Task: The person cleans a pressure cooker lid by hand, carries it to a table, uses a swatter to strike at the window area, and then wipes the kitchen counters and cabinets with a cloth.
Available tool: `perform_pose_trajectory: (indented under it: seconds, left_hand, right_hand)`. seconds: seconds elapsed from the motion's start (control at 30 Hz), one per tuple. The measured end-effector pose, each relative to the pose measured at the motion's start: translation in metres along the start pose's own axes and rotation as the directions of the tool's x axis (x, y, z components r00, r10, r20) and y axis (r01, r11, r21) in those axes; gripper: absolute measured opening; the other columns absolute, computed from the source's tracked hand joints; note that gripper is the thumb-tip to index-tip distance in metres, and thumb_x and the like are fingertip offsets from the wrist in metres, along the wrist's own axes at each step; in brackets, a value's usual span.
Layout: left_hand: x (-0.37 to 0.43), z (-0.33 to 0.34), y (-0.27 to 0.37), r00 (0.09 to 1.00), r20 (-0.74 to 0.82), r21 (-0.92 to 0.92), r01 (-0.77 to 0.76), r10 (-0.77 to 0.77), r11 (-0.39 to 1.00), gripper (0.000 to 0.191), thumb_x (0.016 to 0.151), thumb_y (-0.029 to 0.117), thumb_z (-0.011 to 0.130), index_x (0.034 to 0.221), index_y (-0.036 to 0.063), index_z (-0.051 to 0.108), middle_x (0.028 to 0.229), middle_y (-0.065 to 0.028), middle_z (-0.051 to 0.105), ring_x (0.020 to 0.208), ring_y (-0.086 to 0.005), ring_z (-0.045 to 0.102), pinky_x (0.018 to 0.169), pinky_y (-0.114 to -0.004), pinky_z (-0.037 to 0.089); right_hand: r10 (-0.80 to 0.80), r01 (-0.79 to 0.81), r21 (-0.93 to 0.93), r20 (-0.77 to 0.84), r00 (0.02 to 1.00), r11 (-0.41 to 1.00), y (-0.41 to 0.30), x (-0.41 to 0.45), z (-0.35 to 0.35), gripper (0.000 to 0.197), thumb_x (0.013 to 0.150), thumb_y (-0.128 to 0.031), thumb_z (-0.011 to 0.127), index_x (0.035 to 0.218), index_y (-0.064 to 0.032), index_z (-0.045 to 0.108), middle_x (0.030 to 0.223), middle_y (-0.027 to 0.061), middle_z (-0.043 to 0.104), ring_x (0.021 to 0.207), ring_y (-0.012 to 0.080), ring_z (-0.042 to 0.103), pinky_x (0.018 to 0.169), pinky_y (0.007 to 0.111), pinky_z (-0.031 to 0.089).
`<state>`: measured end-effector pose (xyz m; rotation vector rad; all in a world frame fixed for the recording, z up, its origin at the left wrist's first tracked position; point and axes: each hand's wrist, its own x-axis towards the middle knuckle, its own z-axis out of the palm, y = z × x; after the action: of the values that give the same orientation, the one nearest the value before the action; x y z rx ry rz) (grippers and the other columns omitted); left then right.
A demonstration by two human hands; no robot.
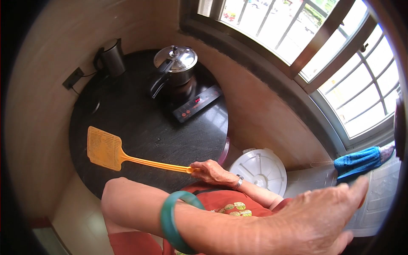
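My right hand [213, 173], with a metal-band watch at its wrist, is closed around the handle end of an orange plastic fly swatter [106, 148]. The swatter stretches leftward over the front of a round black table [137, 127]; whether its mesh head touches the top is unclear. Close to the camera, my left forearm wears a green bangle [169, 216] and crosses in front of my red clothing. My left hand [318, 213] is raised at the right, its back towards me. Two of its digits show apart, while the palm and other fingers are hidden.
A pressure cooker [178, 63] stands on an induction cooktop [197, 103] with a lit red display. A kettle [113, 59] is by a wall socket [74, 78]. To the right are a white round plastic lid [259, 172], a blue cloth [358, 162] and a barred window [360, 73].
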<state>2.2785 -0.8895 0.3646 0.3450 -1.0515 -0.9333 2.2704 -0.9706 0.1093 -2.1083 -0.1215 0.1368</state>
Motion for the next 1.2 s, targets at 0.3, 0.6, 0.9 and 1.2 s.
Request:
perform_pose_trajectory:
  seconds: [0.3,0.6,0.9,1.2]
  left_hand:
    - [-0.009,-0.005,0.016,0.996,-0.046,0.043,0.079,-0.077,0.996,0.021,0.087,0.012,0.055,0.096,-0.0065,0.051,0.095,-0.0177,0.056,0.077,-0.0179,0.06,0.064,-0.028,0.049]
    - [-0.02,-0.03,0.009,0.712,-0.134,0.146,-0.674,0.689,0.725,0.045,0.091,0.022,0.054,0.112,-0.0165,0.045,0.089,-0.0234,0.059,0.072,-0.0206,0.059,0.068,-0.029,0.05]
    - [-0.025,-0.021,0.035,0.905,-0.074,0.207,-0.397,0.419,0.894,0.033,0.087,0.017,0.055,0.105,-0.0104,0.048,0.096,-0.0224,0.058,0.075,-0.0204,0.059,0.069,-0.03,0.05]
    - [-0.02,-0.025,0.035,0.99,-0.14,0.128,0.028,-0.01,0.991,0.021,0.083,0.008,0.059,0.102,0.0015,0.051,0.096,-0.0118,0.058,0.079,-0.0168,0.058,0.067,-0.03,0.051]
  right_hand:
    - [-0.079,0.079,-0.04,-0.019,0.997,0.996,0.012,-0.002,0.004,0.023,0.084,-0.014,0.061,0.102,-0.0003,0.057,0.076,0.0205,0.061,0.069,0.0375,0.061,0.058,0.04,0.047]
    - [-0.085,0.086,-0.013,0.049,0.995,0.996,0.012,0.004,0.008,0.023,0.084,-0.015,0.06,0.103,-0.0023,0.058,0.075,0.0203,0.06,0.069,0.0375,0.059,0.059,0.041,0.046]
    - [-0.016,0.022,-0.042,0.129,0.991,0.999,-0.025,0.019,-0.011,0.023,0.085,-0.017,0.056,0.102,-0.0024,0.06,0.08,0.0215,0.062,0.07,0.0366,0.061,0.064,0.043,0.048]
    - [0.227,-0.264,0.256,0.164,0.96,0.93,0.035,0.006,0.018,0.022,0.085,-0.016,0.058,0.101,-0.0003,0.058,0.077,0.0202,0.061,0.07,0.0364,0.06,0.06,0.042,0.047]
